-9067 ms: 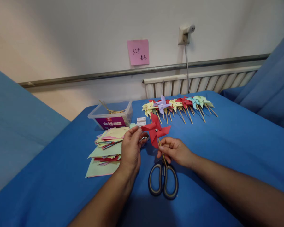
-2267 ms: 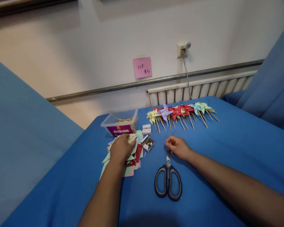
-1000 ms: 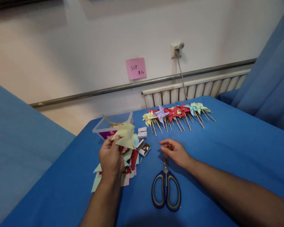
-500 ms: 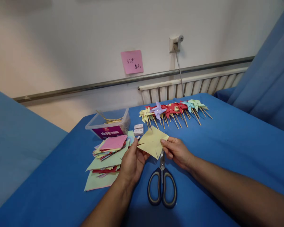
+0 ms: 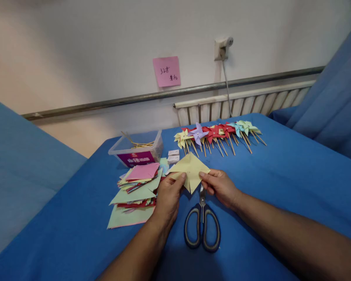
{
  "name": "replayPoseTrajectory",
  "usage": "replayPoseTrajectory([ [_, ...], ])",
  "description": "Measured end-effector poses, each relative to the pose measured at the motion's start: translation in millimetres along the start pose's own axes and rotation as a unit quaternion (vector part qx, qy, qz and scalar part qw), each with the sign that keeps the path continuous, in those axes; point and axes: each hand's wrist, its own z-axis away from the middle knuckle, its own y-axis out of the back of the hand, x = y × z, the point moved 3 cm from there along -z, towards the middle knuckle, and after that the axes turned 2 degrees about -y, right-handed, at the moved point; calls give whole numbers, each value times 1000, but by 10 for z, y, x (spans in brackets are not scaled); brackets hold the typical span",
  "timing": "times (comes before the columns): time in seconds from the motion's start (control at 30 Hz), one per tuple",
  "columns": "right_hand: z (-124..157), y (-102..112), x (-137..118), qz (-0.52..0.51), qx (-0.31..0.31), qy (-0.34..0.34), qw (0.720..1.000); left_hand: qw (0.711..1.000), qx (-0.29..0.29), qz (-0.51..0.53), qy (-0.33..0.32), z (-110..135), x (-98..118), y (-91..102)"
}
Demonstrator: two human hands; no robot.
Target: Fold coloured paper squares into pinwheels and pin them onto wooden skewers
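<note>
A square of yellow paper (image 5: 191,167), slit in from its corners, is held up between my two hands above the table. My left hand (image 5: 170,191) pinches its left side, thumb on top and the other fingers mostly hidden beneath. At the right corner, my right hand (image 5: 220,185) grips the sheet between thumb and fingers. Below the paper lies a pair of scissors (image 5: 202,226) with dark handles toward me, its blade tips partly covered. Left of my left hand sits a pile of coloured paper squares (image 5: 136,195), pink on top and green lower down.
A clear plastic tub (image 5: 136,152) with thin wooden sticks stands behind the paper pile. Two small white boxes (image 5: 173,157) are beside it. Several finished paper pinwheels (image 5: 213,134) lie in a row at the back of the blue-covered table (image 5: 269,187), near a radiator (image 5: 251,102).
My left thumb has moved onto the face of the yellow paper, nearer its middle. The right hand keeps its corner. The whole view has shifted slightly.
</note>
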Motion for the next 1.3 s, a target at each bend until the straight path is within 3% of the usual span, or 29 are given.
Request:
replayPoseTrajectory([
  [0.27, -19, 28, 51, -14, 19, -1, 1000, 1000, 6, 19, 17, 13, -14, -1],
  [0.67, 4, -15, 7, 45, 11, 9, 999, 1000, -8, 13, 2, 1, -23, 3],
  [0.77, 16, -35, 5, 95, -1, 33, 995, 999, -19, 26, 4, 20, -6, -19],
  [0.83, 43, -30, -25, 131, 26, 86, 987, 999, -11, 41, 9, 28, 11, -23],
  [0.93, 142, -37, -136, 221, 93, 217, 946, 997, 10, 70, 16, 28, 41, -19],
  [1.03, 261, -124, -235, 344, 76, 315, 881, 996, 26, 88, 25, 27, 60, -21],
  [1.17, 329, -213, -275, 439, 33, 355, 825, 994, 16, 99, 33, 48, 62, -56],
  [1.3, 311, -198, -302, 452, 50, 371, 809, 995, -17, 94, 39, 81, 35, -84],
])
